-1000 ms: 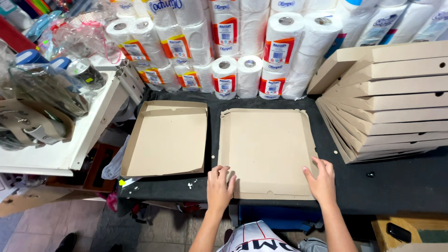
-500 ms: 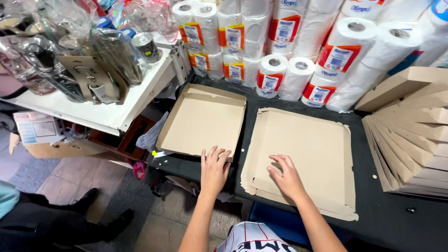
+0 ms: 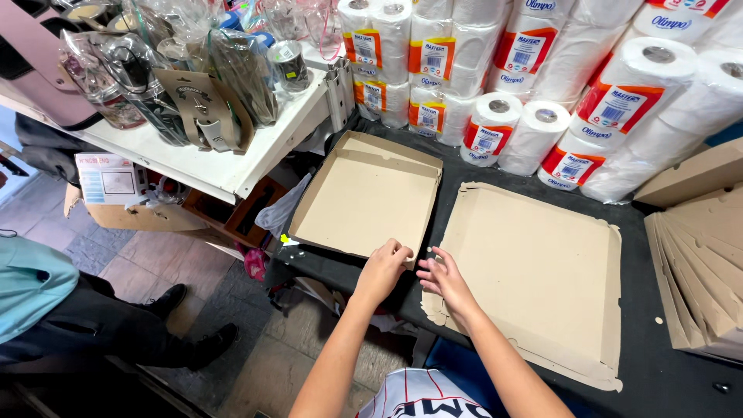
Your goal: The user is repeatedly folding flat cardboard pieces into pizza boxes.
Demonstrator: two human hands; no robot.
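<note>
Head view: left hand (image 3: 382, 271) hides box (image 3: 370, 197) edge.

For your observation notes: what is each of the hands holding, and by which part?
The left hand pinches the near edge of the folded box tray at its right corner. The right hand holds nothing; it hovers at the flat cardboard sheet's near-left corner.

Two brown cardboard pieces on the black tabletop

A folded shallow box tray (image 3: 370, 197) sits at the tabletop's left edge, walls raised; just beside it to the right, a flat unfolded cardboard blank (image 3: 542, 267) lies reaching the near edge
</note>
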